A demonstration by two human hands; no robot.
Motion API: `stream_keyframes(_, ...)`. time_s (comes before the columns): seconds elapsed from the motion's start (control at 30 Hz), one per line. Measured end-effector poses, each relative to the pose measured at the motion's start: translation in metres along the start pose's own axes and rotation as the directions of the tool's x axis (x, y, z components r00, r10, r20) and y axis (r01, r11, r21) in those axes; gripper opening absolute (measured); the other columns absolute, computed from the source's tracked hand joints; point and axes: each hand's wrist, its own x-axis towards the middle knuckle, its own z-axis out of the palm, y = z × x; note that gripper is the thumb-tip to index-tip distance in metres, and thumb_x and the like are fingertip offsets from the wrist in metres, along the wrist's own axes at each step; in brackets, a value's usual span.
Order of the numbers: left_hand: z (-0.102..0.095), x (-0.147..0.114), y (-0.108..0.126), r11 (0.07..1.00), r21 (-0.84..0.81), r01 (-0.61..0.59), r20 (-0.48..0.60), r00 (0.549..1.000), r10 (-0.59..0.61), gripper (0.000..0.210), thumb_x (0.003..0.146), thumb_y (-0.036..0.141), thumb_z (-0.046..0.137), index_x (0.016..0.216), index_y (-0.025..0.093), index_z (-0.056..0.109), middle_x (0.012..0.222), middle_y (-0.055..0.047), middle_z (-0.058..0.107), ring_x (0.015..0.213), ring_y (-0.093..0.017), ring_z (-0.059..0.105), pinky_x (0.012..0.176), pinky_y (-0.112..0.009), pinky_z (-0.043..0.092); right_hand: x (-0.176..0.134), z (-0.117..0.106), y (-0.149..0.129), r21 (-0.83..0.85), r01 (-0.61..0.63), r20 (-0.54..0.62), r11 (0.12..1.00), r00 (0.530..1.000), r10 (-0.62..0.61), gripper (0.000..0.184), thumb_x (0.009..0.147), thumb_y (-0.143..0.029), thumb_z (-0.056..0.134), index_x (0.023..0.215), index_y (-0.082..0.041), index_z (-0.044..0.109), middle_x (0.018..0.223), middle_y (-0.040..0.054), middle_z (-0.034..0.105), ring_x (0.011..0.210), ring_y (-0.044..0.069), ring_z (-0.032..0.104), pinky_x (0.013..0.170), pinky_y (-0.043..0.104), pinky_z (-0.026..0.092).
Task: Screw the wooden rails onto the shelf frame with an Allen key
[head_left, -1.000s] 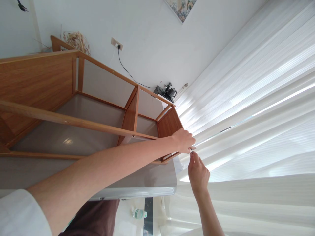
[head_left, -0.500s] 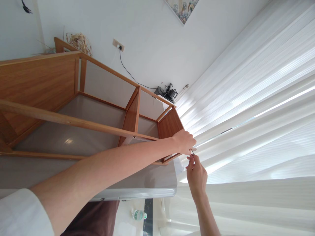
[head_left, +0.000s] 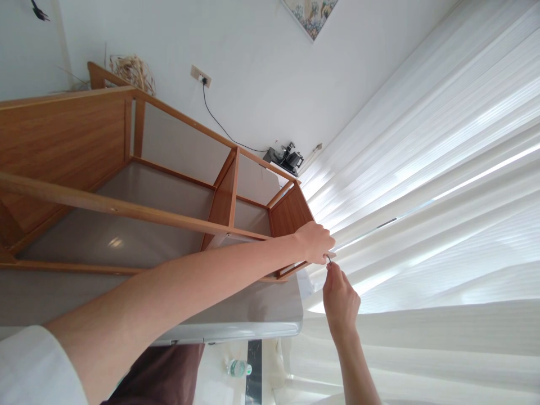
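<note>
A wooden furniture frame (head_left: 234, 191) with side panels and a middle divider lies on a glossy grey table (head_left: 261, 304). My left hand (head_left: 314, 242) reaches across to the frame's right end, its fingers closed over the near corner there. Just below it, my right hand (head_left: 340, 298) pinches a thin, dark bent rod that looks like a hex key (head_left: 329, 259), fingertips close under the left hand. A small pale tip (head_left: 332, 255) sticks out beside the left fingers; what it belongs to is hidden.
White curtains (head_left: 422, 242) hang close on the right. Behind the frame, a black appliance (head_left: 291, 159) has its cord running to a wall socket (head_left: 201, 76). Dried stems (head_left: 133, 73) stand at the back left. A plastic bottle (head_left: 238, 368) is below the table's front edge.
My right hand has turned a little, and its fingers have drawn closer together at the bent rod. My left hand stays at the corner. The view has shifted slightly.
</note>
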Motion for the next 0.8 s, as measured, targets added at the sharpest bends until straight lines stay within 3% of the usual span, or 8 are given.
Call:
stream_keyframes(0.33,0.001,0.000,0.000,1.000,-0.005,-0.001,0.004,1.000,0.001,0.026,0.080,0.035,0.060,0.089,0.014,0.073,0.086,-0.012,0.072,0.083,-0.029,0.068,0.062,-0.036,0.049,-0.001,0.001,0.008,-0.130,0.074,-0.011,0.989,0.997,-0.076,0.034,0.095,-0.010,0.039,0.118,-0.021,0.062,0.095,0.0030,0.070,0.044,0.005,0.040,0.046,0.023,0.019)
stream_keyframes(0.63,0.002,0.000,-0.001,1.000,0.004,-0.004,-0.010,1.000,0.004,0.027,0.080,0.035,0.059,0.090,0.014,0.073,0.086,-0.012,0.072,0.085,-0.030,0.069,0.062,-0.035,0.049,0.002,0.001,0.008,-0.145,0.062,-0.088,0.988,0.993,-0.076,0.027,0.096,-0.013,0.044,0.111,-0.020,0.066,0.086,0.0014,0.070,0.043,0.004,0.039,0.047,0.023,0.017)
stream_keyframes(0.8,0.003,0.000,0.000,1.000,0.007,-0.001,-0.013,1.000,0.001,0.026,0.080,0.035,0.059,0.090,0.015,0.073,0.086,-0.012,0.072,0.084,-0.030,0.069,0.061,-0.035,0.048,0.000,0.003,0.011,-0.204,0.093,-0.112,0.975,0.987,-0.118,0.027,0.096,-0.013,0.047,0.113,-0.022,0.064,0.093,0.0007,0.072,0.045,0.004,0.044,0.047,0.023,0.021)
